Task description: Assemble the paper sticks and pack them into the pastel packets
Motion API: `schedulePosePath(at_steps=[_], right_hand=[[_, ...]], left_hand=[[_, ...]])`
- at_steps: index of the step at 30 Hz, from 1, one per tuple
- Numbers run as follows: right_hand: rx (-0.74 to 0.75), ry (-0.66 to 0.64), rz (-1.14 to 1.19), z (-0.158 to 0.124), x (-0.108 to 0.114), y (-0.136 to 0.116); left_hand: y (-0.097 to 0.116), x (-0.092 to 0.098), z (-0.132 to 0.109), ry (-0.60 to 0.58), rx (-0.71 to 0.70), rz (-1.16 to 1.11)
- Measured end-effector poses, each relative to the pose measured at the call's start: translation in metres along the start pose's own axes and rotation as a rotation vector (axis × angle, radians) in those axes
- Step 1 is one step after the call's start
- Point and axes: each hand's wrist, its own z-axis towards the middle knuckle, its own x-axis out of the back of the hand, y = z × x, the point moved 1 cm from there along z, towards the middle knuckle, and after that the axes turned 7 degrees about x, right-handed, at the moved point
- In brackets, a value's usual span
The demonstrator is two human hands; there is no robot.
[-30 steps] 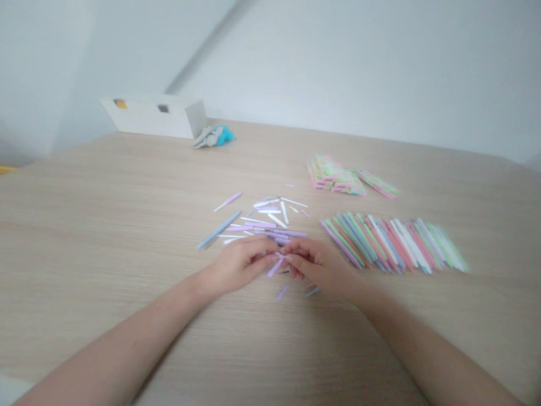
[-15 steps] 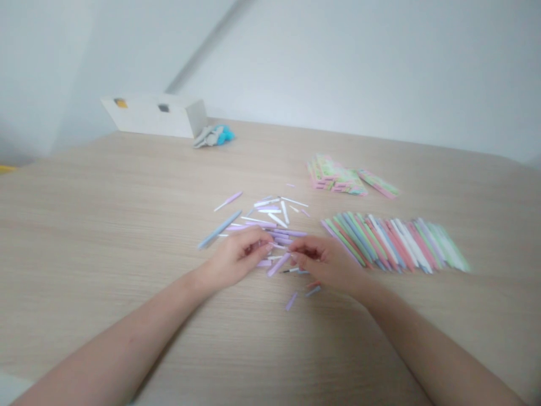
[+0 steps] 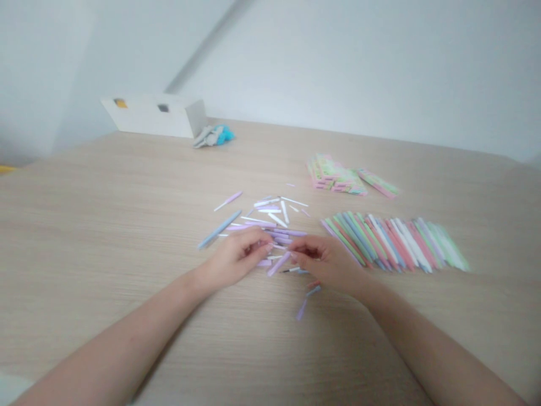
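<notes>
My left hand [image 3: 236, 256] and my right hand [image 3: 329, 262] face each other over a loose pile of pen parts. Fingertips of both hands are closed on the two ends of a slim, pale purple pen part [image 3: 278, 246]; blur hides its detail. Purple pen barrels [image 3: 287, 232] lie just beyond the fingers, and another purple barrel [image 3: 279, 264] slants below them. White pen parts [image 3: 278, 219] are scattered behind the pile. A blue pen [image 3: 220, 229] rests left of it. Nearer to me, a small purple piece [image 3: 301, 310] and a short blue piece [image 3: 313, 291] lie by my right hand.
A long row of multicoloured pens [image 3: 397, 243] lies side by side at the right. Behind it are stacked pink-and-green packets [image 3: 333, 176] and one loose packet [image 3: 378, 183]. A white box [image 3: 152, 117] and a crumpled grey-and-blue item [image 3: 214, 136] stand at the back left.
The small purple piece near me has shifted slightly right and towards me, and it has turned. Both hands keep almost the same position and grip.
</notes>
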Motion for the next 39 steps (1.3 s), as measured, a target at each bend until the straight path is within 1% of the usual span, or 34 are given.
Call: schedulePosePath(at_steps=[10, 17, 23, 30, 34, 39], right_hand=[[-0.005, 0.002, 0.026, 0.000, -0.001, -0.001], [0.048, 0.024, -0.092, -0.001, 0.000, -0.004], [0.073, 0.016, -0.124, -0.001, 0.000, -0.005], [0.197, -0.032, -0.190, 0.002, -0.003, -0.007], [0.198, -0.078, -0.153, 0.001, -0.004, -0.008], [0.146, -0.094, -0.151, -0.001, -0.006, -0.010]], left_hand=[[0.001, 0.001, 0.000, -0.010, 0.004, -0.026], [-0.002, 0.000, 0.000, -0.005, -0.001, 0.008], [0.000, 0.001, 0.000, -0.014, -0.019, 0.004], [-0.005, -0.004, -0.002, -0.040, -0.053, -0.003], [-0.007, -0.006, -0.002, -0.064, -0.068, -0.028], [-0.005, -0.006, 0.000, -0.102, -0.095, -0.071]])
